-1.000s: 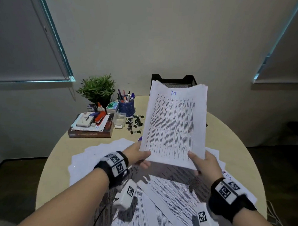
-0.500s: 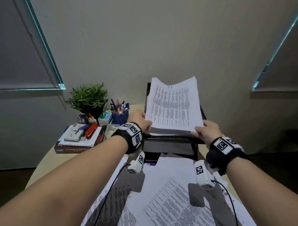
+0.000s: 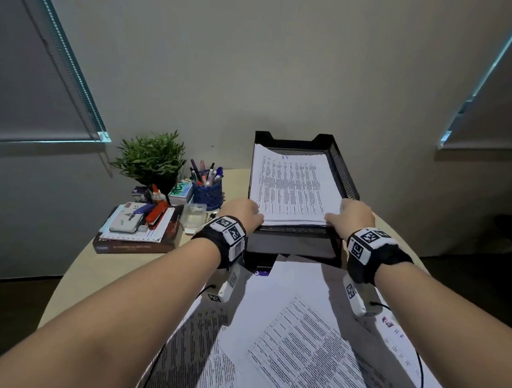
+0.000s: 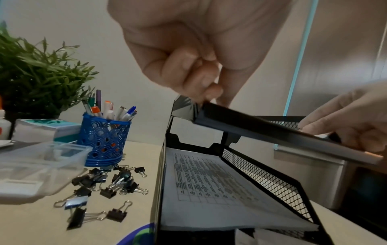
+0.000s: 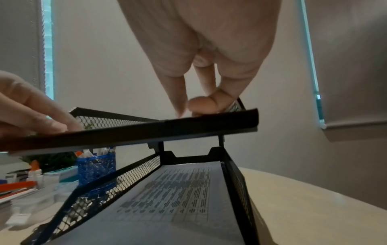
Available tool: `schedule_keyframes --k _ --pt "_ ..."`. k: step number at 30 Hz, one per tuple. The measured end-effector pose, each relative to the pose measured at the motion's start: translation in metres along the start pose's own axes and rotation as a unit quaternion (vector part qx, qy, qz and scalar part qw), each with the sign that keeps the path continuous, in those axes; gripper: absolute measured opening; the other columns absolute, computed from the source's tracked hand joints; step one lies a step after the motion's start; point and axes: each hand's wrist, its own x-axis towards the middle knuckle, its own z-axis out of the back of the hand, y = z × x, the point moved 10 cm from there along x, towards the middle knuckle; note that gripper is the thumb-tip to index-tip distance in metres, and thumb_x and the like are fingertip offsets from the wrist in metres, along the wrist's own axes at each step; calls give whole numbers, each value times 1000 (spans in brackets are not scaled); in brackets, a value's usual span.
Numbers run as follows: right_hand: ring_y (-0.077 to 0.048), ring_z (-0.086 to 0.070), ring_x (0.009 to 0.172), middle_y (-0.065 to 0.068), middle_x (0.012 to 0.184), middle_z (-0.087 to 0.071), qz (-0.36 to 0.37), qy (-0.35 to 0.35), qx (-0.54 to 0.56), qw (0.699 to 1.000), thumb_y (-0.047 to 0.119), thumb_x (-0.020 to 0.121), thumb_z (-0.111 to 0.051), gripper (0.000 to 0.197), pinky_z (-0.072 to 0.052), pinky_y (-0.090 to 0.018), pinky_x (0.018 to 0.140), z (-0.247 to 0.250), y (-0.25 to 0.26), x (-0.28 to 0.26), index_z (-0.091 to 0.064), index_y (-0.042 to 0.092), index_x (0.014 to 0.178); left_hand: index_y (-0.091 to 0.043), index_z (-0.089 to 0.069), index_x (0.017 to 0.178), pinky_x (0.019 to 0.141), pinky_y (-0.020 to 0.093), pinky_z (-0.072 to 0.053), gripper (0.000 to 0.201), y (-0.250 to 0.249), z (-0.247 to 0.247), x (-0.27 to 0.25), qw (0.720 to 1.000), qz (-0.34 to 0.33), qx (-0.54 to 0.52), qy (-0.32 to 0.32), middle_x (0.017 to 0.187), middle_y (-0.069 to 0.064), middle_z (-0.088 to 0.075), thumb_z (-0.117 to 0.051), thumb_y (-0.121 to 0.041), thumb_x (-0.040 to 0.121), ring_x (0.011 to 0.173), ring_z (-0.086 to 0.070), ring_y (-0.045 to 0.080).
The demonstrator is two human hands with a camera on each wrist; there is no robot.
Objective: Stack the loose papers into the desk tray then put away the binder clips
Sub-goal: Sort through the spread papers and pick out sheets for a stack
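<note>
Paper stack (image 3: 290, 189) seated in upper desk tray (image 3: 345, 174); left hand (image 3: 242, 212), right hand (image 3: 352, 217) pinch its near corners. Risk: uneven release skews sheets past front lip.

hands (image 3: 300, 216) on papers (image 3: 291, 189), desk tray (image 3: 342, 171)

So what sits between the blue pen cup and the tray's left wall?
Bare tabletop; the left wrist view shows the binder clips lie nearer the camera, in front of the pen cup, beside the desk tray.

Paper stack (image 3: 293, 189) lowered into top tray (image 3: 342, 168) (flat).
</note>
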Motion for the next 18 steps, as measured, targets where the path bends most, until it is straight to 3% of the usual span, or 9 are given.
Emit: schedule_keyframes --k 2,4,6,7,11,15,18 --pt "-37 -57 101 -18 126 -46 10 2 14 1000 29 86 -62 37 -45 -34 75 2 0 -12 -57 5 114 -17 -52 130 91 31 -45 43 2 3 -13 1000 -11 -25 -13 123 6 -62 -52 -34 91 111 -58 26" --pt "-35 -57 107 -15 135 -38 12 1 54 998 29 87 -61 49 -45 -35 87 5 -4 -31 -50 10 131 -19 -45 134 85 31 -47 47 8 4 -29 998 -19 -52 -38 114 7 -65 -53 -34 90 100 -61 27" --pt "-33 -55 110 -13 134 -40 17 -4 79 997 31 88 -61 50 -43 -33 89 7 -7 -54 -49 12 132 -19 -44 133 74 29 -44 48 16 0 -48 995 -22 -77 -51 97 4 -63 -56 -32 88 88 -58 24" --pt "-32 -55 110 -13 132 -43 23 1 84 996 32 88 -61 49 -42 -32 89 5 -10 -66 -50 12 131 -19 -43 133 75 29 -43 49 24 -6 -57 995 -14 -84 -46 97 3 -60 -57 -31 88 88 -57 23" --pt "-26 -53 111 -11 126 -52 35 62 72 995 33 89 -61 47 -41 -30 87 -21 -26 -119 -51 12 130 -14 -44 133 87 30 -43 50 53 -38 -97 996 18 -87 17 113 8 -58 -61 -27 87 105 -56 25" --pt "-21 -55 108 -9 124 -53 31 150 83 985 33 89 -62 50 -43 -28 85 -59 -46 -171 -48 13 132 -15 -45 132 93 29 -43 51 84 -80 -142 992 62 -76 79 127 9 -51 -61 -29 86 111 -57 22" --pt "-20 -53 114 -7 130 -48 41 210 61 975 36 86 -65 56 -44 -29 93 -89 -62 -202 -45 16 135 -16 -46 132 95 30 -44 55 107 -104 -171 990 84 -48 99 130 10 -49 -64 -34 84 115 -53 24"
